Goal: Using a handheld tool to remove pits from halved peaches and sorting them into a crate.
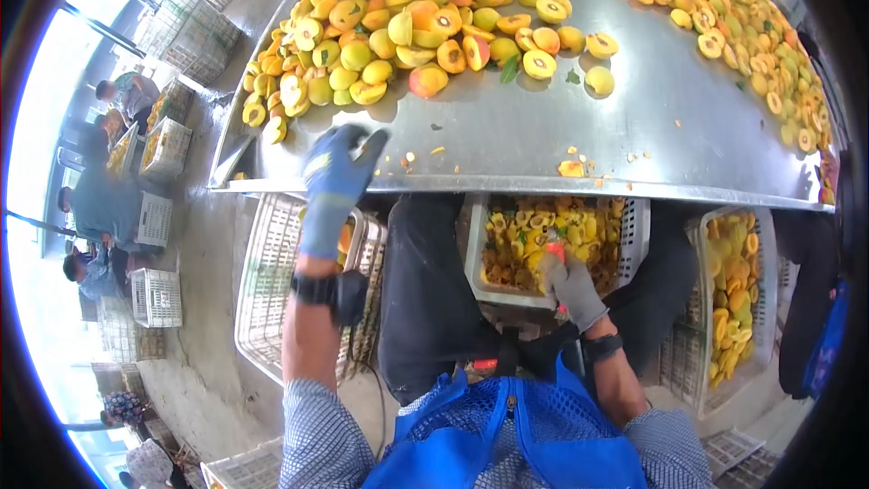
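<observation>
My left hand point(337, 174), in a blue-grey glove, hovers over the front edge of the metal table point(507, 140), fingers apart and seemingly holding nothing. Just beyond it lies a heap of yellow-orange peaches point(389, 36), many cut in half with pits showing. My right hand point(576, 292), in a grey glove, is closed around a red-handled tool point(554, 252); its working end is too small to make out. Below that hand, between my knees, a white plastic crate point(637, 240) holds yellow fruit pieces and brown bits.
A white crate point(262, 281) stands by my left leg, with some fruit inside. Another crate point(768, 290) at my right holds halved peaches. More halves point(724, 27) cover the table's far right. Scraps point(572, 168) lie near its edge. People and stacked crates point(186, 32) are at left.
</observation>
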### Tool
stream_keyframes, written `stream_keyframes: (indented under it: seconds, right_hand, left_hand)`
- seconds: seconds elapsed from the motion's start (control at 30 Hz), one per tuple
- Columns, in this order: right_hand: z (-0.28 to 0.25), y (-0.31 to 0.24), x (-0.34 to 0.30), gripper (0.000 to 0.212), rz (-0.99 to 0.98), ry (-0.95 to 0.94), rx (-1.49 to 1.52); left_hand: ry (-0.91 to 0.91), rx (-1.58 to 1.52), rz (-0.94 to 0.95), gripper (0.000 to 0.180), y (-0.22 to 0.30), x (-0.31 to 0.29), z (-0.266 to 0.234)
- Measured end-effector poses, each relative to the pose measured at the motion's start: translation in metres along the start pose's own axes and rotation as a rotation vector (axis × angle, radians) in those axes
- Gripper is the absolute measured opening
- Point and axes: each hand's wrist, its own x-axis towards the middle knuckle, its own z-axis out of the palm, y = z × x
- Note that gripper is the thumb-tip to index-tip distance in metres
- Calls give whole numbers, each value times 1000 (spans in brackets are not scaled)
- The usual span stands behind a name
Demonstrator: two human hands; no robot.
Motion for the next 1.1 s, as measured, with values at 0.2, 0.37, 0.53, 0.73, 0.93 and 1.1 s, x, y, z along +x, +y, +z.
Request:
stream_keyframes:
  seconds: [0.2,0.37,0.53,0.73,0.93,1.1]
  right_hand:
    - [20,-10,-11,24,106,-21,4]
    - [15,-14,-15,27,88,25,-37]
    - [18,-25,-24,28,-11,20,4]
    - [32,-68,-24,37,-311,77,-318]
    - [53,-130,-34,32,-644,118,-482]
    - [51,-120,-26,29,-631,196,-591]
  left_hand:
    - [-105,115,192,54,23,95,81]
    - [-215,135,143,53,30,111,90]
    - [-275,-740,-172,52,36,56,63]
    - [-263,-1790,-269,52,96,-31,51]
    - [-343,-1871,-186,49,121,-69,86]
    - [-234,-1651,-152,39,146,-83,87]
